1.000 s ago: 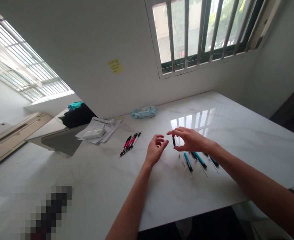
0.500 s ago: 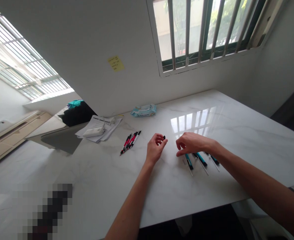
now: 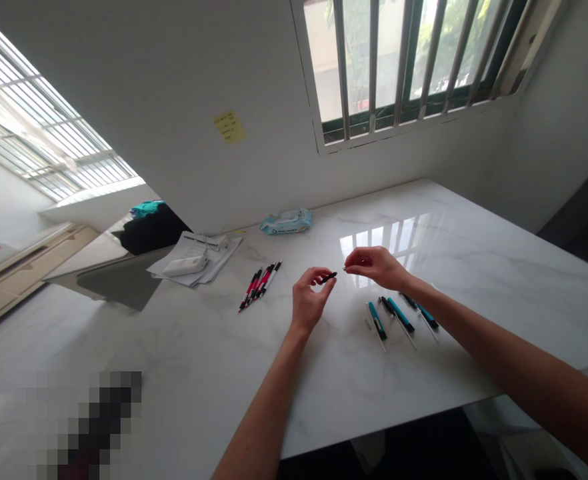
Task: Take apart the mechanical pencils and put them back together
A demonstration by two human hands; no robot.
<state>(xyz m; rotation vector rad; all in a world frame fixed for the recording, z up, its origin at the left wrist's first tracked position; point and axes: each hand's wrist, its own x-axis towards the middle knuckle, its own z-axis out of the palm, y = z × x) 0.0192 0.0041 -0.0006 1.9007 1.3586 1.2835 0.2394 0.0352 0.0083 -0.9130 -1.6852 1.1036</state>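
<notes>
My left hand [image 3: 307,303] pinches a short black pen part [image 3: 329,277] between thumb and fingers, its end pointing right. Just across a small gap, my right hand [image 3: 378,264] grips a tiny light-coloured piece [image 3: 345,269] at its fingertips; its exact kind is too small to tell. Below the right hand lie teal-and-black pen barrels [image 3: 377,321], thin white refills [image 3: 408,339] and black pen parts [image 3: 387,306], grouped in rows. Left of my left hand, several red, black and white pens [image 3: 260,287] rest side by side.
A blue wipes packet [image 3: 287,222] lies by the wall. Papers [image 3: 224,251] with a white device [image 3: 186,265] on them sit at the table's back left. A yellow note [image 3: 229,127] sticks to the wall. The marble table's front edge [image 3: 374,430] runs before me.
My right hand has lifted up and left from the pen parts, now pinching a tiny piece near the left hand. The black part in my left hand has tilted to point right.
</notes>
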